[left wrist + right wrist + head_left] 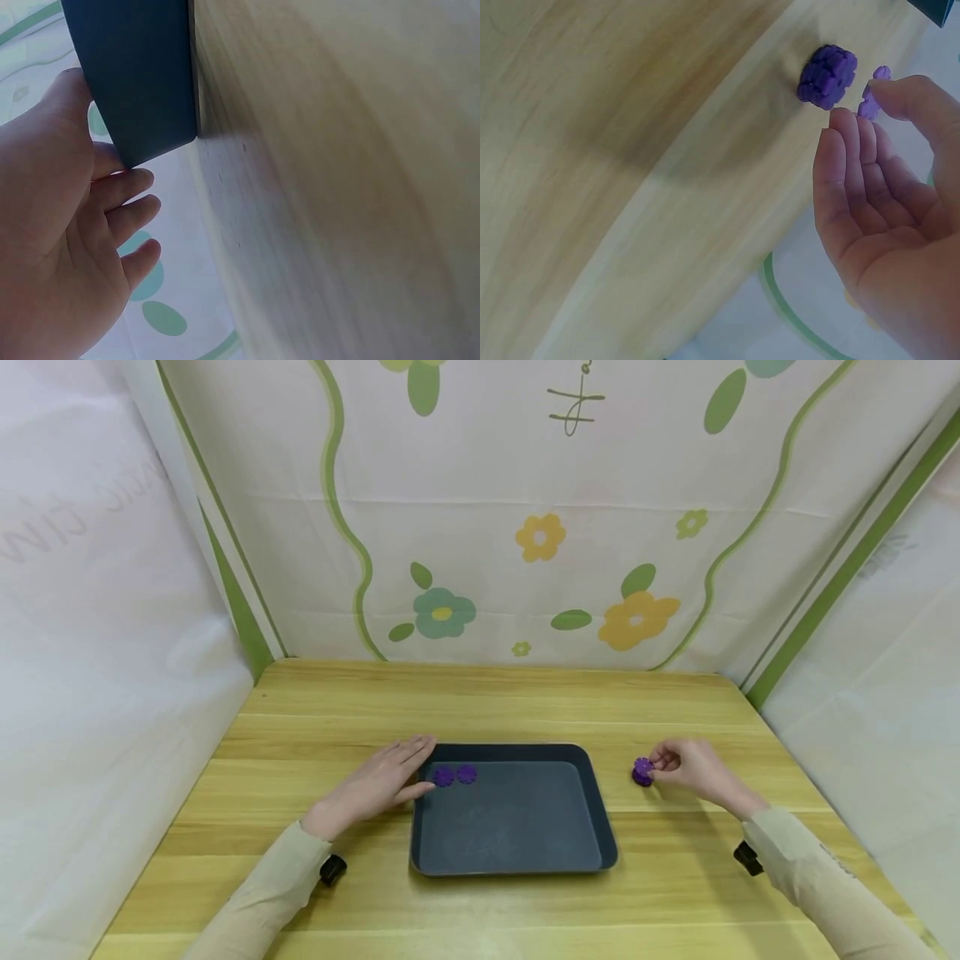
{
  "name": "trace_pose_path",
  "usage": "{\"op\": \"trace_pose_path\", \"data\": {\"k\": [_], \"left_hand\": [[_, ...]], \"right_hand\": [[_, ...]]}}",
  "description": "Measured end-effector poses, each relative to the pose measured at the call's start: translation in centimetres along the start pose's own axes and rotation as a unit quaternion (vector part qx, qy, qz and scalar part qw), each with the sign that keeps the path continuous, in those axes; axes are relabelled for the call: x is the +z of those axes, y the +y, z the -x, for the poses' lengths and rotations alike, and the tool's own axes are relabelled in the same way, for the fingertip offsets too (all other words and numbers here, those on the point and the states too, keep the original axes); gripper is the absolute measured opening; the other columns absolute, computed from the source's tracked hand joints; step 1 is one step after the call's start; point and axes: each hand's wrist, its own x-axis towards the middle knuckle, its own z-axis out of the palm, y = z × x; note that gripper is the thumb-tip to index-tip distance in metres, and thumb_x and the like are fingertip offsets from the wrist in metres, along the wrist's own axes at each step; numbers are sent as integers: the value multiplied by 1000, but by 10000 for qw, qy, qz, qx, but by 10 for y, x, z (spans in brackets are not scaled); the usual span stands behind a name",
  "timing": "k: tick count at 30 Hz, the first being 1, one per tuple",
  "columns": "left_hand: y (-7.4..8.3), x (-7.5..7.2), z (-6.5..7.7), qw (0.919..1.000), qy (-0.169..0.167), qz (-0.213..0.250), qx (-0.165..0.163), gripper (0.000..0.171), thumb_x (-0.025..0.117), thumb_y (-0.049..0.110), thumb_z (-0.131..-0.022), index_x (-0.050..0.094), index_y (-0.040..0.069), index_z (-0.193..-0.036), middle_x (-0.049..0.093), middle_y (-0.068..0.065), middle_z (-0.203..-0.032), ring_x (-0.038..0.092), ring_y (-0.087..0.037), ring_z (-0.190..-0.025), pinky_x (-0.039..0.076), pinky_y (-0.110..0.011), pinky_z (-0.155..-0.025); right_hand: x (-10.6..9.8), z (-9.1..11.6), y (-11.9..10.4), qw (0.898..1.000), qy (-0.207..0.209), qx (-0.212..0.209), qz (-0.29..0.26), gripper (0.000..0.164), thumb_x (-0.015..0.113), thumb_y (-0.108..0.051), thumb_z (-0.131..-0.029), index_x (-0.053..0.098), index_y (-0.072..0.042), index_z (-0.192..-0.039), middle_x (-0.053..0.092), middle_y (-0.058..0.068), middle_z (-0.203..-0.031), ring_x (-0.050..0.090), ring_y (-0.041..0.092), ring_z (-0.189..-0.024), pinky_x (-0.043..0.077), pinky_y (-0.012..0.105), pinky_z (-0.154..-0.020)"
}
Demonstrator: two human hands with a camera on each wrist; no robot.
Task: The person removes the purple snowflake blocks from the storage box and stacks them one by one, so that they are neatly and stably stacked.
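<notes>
My right hand [693, 770] pinches a purple notched disc [871, 94] between thumb and fingertips. The disc is tilted on its edge, just above a short stack of similar purple discs [827, 76] on the table right of the tray. My left hand [378, 783] rests at the far left corner of a dark grey rectangular tray [517, 835], its fingers nearly straight and its thumb over the left rim. In the left wrist view the outer tray wall [142, 82] lies against that hand. Two purple discs [455, 775] lie side by side inside the tray, near the left thumb.
The tray stands on a light wooden table [510, 914]. A white cloth with printed flowers [525, 585] hangs behind the table, and pale cloth sides [112, 693] rise at left and right. Each wrist carries a small black device [332, 869].
</notes>
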Motion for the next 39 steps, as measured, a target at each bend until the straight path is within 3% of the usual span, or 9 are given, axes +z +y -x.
{"op": "trace_pose_path", "data": {"k": [7,24,39], "left_hand": [[-1,-1,-1,9999,87,-64,57,69,57,42,-99,40,1,-151,44,-17,-154,45,-31,-143,40,-50,-117],[0,-2,-1,9999,-93,-12,-62,70,54,45,-100,36,3,-153,40,-16,-157,42,-30,-145,37,-49,-119],[-1,0,0,9999,24,-109,15,69,56,45,-99,39,2,-151,43,-16,-155,45,-30,-143,40,-48,-117]], "right_hand": [[4,2,1,9999,-50,62,84,16,77,-9,-82,70,-1,-94,70,4,-84,60,4,-73,54,17,-62],[7,2,6,10000,-38,-8,81,14,77,-7,-82,70,-1,-93,70,5,-83,60,4,-73,54,17,-62],[9,1,9,9997,-214,52,81,13,74,-8,-85,70,-2,-95,70,4,-86,62,7,-75,54,18,-63]]}}
